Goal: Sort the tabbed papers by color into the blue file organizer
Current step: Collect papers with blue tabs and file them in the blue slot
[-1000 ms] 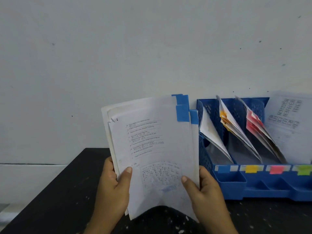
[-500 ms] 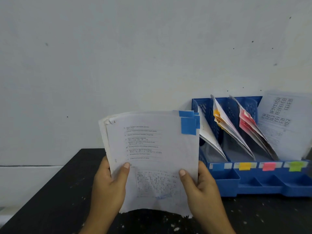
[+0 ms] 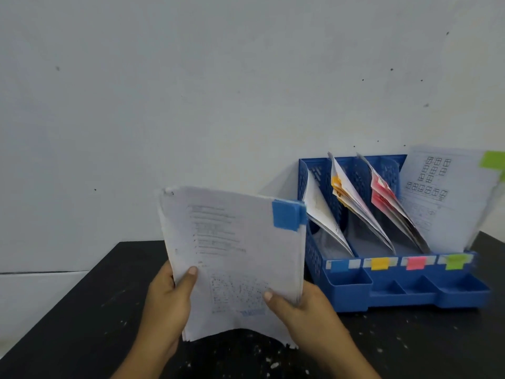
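Both the left hand (image 3: 166, 302) and right hand (image 3: 306, 310) pinch the bottom edge of the upright, blue-tabbed sheaf of white printed papers (image 3: 235, 258), just left of the blue plastic file organizer (image 3: 314, 253), whose blue-labelled leftmost slot (image 3: 338, 265) lies nearer the right hand.

Two bare hands (image 3: 166, 299), bare forearms, no sleeves

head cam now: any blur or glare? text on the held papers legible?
Head view: motion blur smears the print on the blue-tabbed papers, so it is illegible; the organizer's right end is smeared too. Lighting is soft and even, no glare; both hands are fairly sharp.
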